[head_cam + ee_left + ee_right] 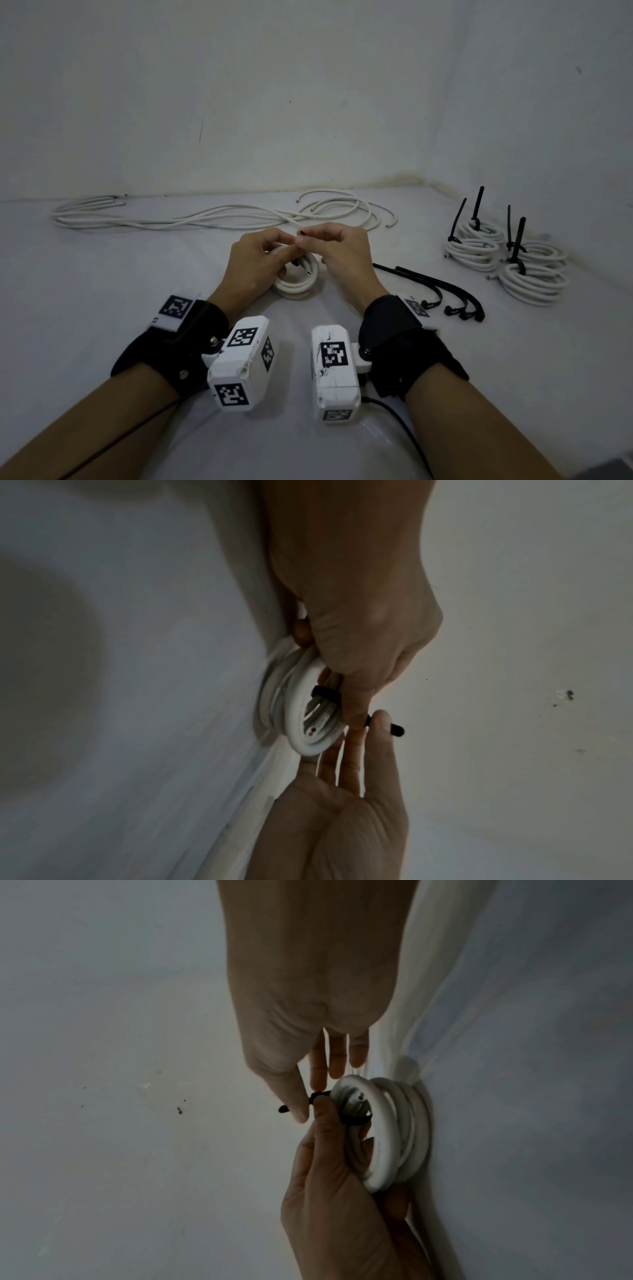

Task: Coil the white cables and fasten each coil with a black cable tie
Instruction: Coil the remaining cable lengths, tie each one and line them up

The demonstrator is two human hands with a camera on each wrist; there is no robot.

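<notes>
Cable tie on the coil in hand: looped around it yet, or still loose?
Looped. The cable tie wraps the coil strands; the right hand pinches its tail, the left hand holds the coil. Whether it is cinched tight: cannot tell.

No legible text, brand or number; only black-and-white square fiducial markers on the wrist camera housings (239,363) and wristbands (176,308).
</notes>
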